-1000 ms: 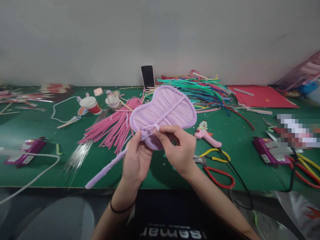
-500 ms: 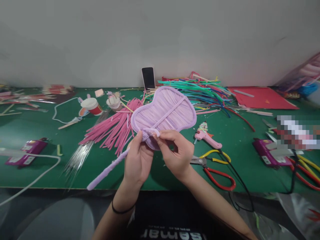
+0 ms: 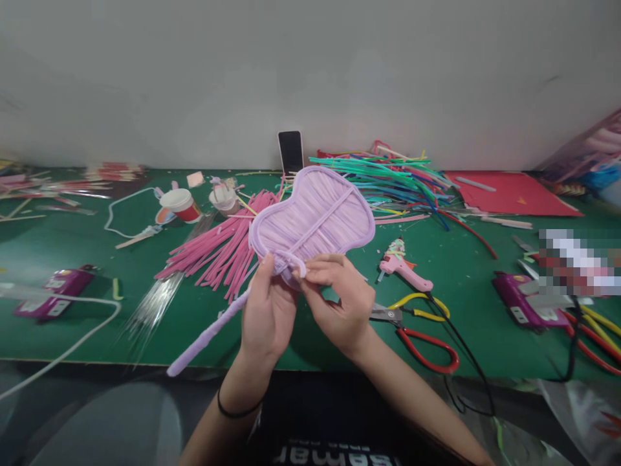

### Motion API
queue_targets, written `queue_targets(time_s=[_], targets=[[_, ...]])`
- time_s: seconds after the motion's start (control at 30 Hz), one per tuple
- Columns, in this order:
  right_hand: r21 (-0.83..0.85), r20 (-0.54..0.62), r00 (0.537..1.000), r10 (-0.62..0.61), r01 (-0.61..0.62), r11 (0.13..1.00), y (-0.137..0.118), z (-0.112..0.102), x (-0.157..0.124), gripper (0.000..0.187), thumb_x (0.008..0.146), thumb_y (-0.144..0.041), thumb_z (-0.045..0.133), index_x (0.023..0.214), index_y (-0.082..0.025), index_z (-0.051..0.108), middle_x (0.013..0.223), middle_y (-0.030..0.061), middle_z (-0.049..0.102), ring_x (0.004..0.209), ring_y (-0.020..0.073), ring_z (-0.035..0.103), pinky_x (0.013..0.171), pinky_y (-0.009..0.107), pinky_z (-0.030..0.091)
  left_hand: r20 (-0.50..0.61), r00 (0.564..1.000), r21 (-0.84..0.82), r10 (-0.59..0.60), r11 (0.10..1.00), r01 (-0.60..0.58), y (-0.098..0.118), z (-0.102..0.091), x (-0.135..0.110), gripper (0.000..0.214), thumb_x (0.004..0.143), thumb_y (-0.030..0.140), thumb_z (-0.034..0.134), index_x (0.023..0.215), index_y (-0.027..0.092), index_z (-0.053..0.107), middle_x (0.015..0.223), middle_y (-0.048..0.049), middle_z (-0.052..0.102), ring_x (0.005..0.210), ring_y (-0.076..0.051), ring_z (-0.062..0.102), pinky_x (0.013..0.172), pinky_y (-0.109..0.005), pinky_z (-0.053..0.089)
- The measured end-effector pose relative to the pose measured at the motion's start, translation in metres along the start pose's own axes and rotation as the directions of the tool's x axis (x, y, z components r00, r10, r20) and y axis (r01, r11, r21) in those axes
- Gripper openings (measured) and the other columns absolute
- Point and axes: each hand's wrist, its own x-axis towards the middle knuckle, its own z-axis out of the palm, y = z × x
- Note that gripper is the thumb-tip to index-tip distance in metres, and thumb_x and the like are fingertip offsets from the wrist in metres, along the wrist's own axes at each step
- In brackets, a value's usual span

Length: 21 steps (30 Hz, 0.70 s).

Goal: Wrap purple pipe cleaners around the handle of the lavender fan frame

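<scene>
I hold a lilac fan-shaped piece (image 3: 314,217) made of pipe cleaners above the green table (image 3: 72,246). My left hand (image 3: 266,314) pinches its lower edge, where a loose lilac pipe cleaner (image 3: 206,335) trails down to the left. My right hand (image 3: 337,301) grips the same lower edge from the right, its fingers closed on a small lilac loop at the base. Both hands are closed on the piece.
A pile of pink pipe cleaners (image 3: 218,249) lies behind the hands, and a multicoloured pile (image 3: 398,178) sits at the back. A pink glue gun (image 3: 405,270), red-handled scissors (image 3: 422,343) and yellow-handled pliers (image 3: 422,303) lie to the right. A phone (image 3: 291,152) leans on the wall. A cup (image 3: 180,205) stands on the left.
The lilac piece has tilted and shifted slightly left. My right fingers have moved along the loop at its base. The view has drifted a little.
</scene>
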Motion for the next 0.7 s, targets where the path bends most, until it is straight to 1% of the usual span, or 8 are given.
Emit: queue_targets(time_s=[0.1, 0.2, 0.27, 0.3, 0.37, 0.47, 0.57, 0.7], targets=[[-0.092, 0.000, 1.000, -0.026, 0.026, 0.995, 0.000, 0.000, 0.002, 0.019, 0.087, -0.010, 0.068, 0.084, -0.028, 0.066, 0.089, 0.0003, 0.077, 0.088, 0.0207, 0.068, 0.088, 0.045, 0.055, 0.019, 0.998, -0.021, -0.052, 0.998, 0.052, -0.001, 0.002, -0.001, 0.032, 0.102, 0.028, 0.050, 0.087, 0.015, 0.074, 0.086, -0.0038, 0.076, 0.079, -0.013, 0.071, 0.092, -0.027, 0.056], [-0.271, -0.013, 0.999, 0.034, -0.036, 0.962, -0.004, -0.006, 0.005, 0.014, 0.085, -0.017, 0.075, 0.077, -0.028, 0.071, 0.104, 0.0035, 0.074, 0.102, 0.0258, 0.060, 0.094, 0.050, 0.048, 0.008, 0.998, -0.033, -0.064, 0.997, 0.064, 0.000, 0.001, 0.002, 0.037, 0.105, 0.027, 0.042, 0.090, 0.015, 0.074, 0.092, -0.0048, 0.077, 0.083, -0.014, 0.072, 0.090, -0.026, 0.057], [-0.337, 0.042, 0.994, 0.099, -0.079, 0.938, -0.008, -0.012, 0.004, 0.004, 0.084, -0.026, 0.078, 0.085, -0.029, 0.076, 0.120, 0.0061, 0.068, 0.113, 0.0302, 0.054, 0.097, 0.053, 0.046, -0.004, 0.997, -0.023, -0.077, 0.997, 0.077, 0.003, -0.001, 0.007, 0.036, 0.106, 0.028, 0.042, 0.095, 0.016, 0.074, 0.095, -0.0050, 0.077, 0.086, -0.014, 0.073, 0.088, -0.025, 0.058], [-0.340, 0.065, 0.990, 0.126, -0.096, 0.935, -0.010, -0.016, 0.003, 0.009, 0.085, -0.030, 0.077, 0.093, -0.030, 0.077, 0.125, 0.0077, 0.065, 0.117, 0.0313, 0.053, 0.097, 0.053, 0.046, -0.001, 0.996, -0.019, -0.087, 0.996, 0.087, 0.005, -0.001, 0.009, 0.036, 0.106, 0.029, 0.042, 0.098, 0.017, 0.074, 0.098, -0.0055, 0.078, 0.091, -0.015, 0.074, 0.090, -0.026, 0.058], [-0.297, 0.026, 0.986, 0.165, -0.150, 0.943, -0.011, -0.023, -0.003, 0.019, 0.089, -0.031, 0.072, 0.108, -0.028, 0.074, 0.123, 0.0108, 0.062, 0.116, 0.0297, 0.055, 0.095, 0.049, 0.049, 0.036, 0.995, -0.023, -0.090, 0.996, 0.091, 0.008, -0.002, 0.012, 0.036, 0.106, 0.034, 0.041, 0.107, 0.020, 0.074, 0.108, -0.0063, 0.078, 0.105, -0.018, 0.073, 0.096, -0.031, 0.057], [-0.170, -0.106, 0.955, 0.277, -0.292, 0.941, -0.001, -0.025, -0.012, 0.013, 0.094, -0.025, 0.062, 0.104, -0.025, 0.070, 0.104, 0.0091, 0.065, 0.103, 0.0243, 0.062, 0.088, 0.042, 0.054, 0.124, 0.988, -0.047, -0.093, 0.994, 0.100, 0.011, 0.000, 0.013, 0.037, 0.105, 0.044, 0.043, 0.118, 0.026, 0.072, 0.126, -0.0052, 0.074, 0.128, -0.024, 0.063, 0.104, -0.040, 0.054], [0.025, 0.044, 0.914, 0.404, -0.405, 0.914, 0.017, -0.018, -0.012, 0.016, 0.091, -0.023, 0.061, 0.106, -0.023, 0.068, 0.104, 0.0081, 0.072, 0.097, 0.0220, 0.067, 0.083, 0.037, 0.057, 0.179, 0.971, -0.059, -0.160, 0.983, 0.173, 0.007, 0.002, 0.010, 0.039, 0.103, 0.049, 0.046, 0.123, 0.027, 0.071, 0.131, -0.0049, 0.072, 0.135, -0.027, 0.057, 0.108, -0.045, 0.051], [0.125, 0.217, 0.918, 0.331, -0.363, 0.923, 0.032, -0.012, 0.004, 0.020, 0.083, -0.022, 0.066, 0.101, -0.023, 0.073, 0.117, 0.0092, 0.076, 0.111, 0.0268, 0.070, 0.095, 0.041, 0.057, 0.208, 0.952, -0.078, -0.226, 0.966, 0.247, -0.001, 0.004, 0.006, 0.039, 0.102, 0.047, 0.048, 0.122, 0.025, 0.073, 0.130, -0.0051, 0.073, 0.137, -0.027, 0.055, 0.111, -0.043, 0.049]])
